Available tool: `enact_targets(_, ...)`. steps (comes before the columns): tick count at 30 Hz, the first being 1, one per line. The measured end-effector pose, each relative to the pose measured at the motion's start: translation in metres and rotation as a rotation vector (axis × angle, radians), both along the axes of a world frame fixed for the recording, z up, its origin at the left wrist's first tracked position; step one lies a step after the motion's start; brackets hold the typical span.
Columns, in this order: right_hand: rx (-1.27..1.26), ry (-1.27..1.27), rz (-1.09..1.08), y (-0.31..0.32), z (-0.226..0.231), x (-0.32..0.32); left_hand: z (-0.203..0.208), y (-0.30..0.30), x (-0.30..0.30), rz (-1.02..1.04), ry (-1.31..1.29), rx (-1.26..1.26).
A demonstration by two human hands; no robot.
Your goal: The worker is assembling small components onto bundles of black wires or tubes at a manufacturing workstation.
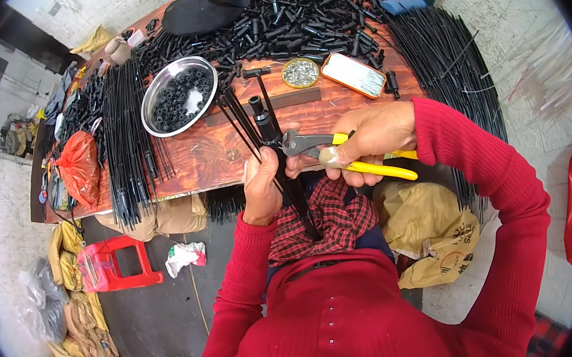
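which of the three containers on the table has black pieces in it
The large silver bowl at left; the small round tin holds silvery bits, and the orange-edged rectangular tray holds white ones.

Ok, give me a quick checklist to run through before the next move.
1. Left hand gripping the dark tubular piece: ok.
2. Right hand on the yellow-handled pliers: ok.
3. Left fingertips well clear of the pliers' jaws: not ok, they look very close.
4. Jaws closed on the piece: cannot tell, the contact is unclear.
5. Metal bowl upright on the table: ok.
6. Round tin uncovered: ok.
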State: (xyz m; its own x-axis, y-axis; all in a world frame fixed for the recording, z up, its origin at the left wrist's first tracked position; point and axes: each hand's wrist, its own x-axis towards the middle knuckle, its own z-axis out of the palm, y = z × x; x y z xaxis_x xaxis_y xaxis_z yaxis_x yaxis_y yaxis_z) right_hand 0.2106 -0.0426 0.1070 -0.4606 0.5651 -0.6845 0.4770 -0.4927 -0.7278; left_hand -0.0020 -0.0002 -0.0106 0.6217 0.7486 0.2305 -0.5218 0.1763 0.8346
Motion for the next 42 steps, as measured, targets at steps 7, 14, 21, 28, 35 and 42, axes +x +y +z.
enact_targets(7,-0.029,0.013,-0.016,-0.004,0.006,-0.002,-0.003,-0.002,0.001,-0.012,-0.011,-0.028)
enact_targets(14,-0.02,-0.002,-0.023,-0.008,0.004,-0.002,0.0,-0.013,0.008,0.132,0.108,0.038)
enact_targets(21,0.02,-0.084,-0.072,-0.013,0.003,-0.017,0.005,-0.023,0.013,0.248,0.184,0.128)
enact_targets(28,0.222,-0.297,-0.083,-0.016,0.005,-0.043,0.0,-0.017,0.008,0.394,0.246,0.159)
enact_targets(35,0.148,-0.053,-0.196,-0.018,-0.012,-0.044,0.002,-0.005,-0.008,0.171,0.024,-0.004)
enact_targets(42,0.193,-0.052,-0.167,-0.018,-0.01,-0.041,0.004,-0.007,-0.007,0.173,0.032,0.012)
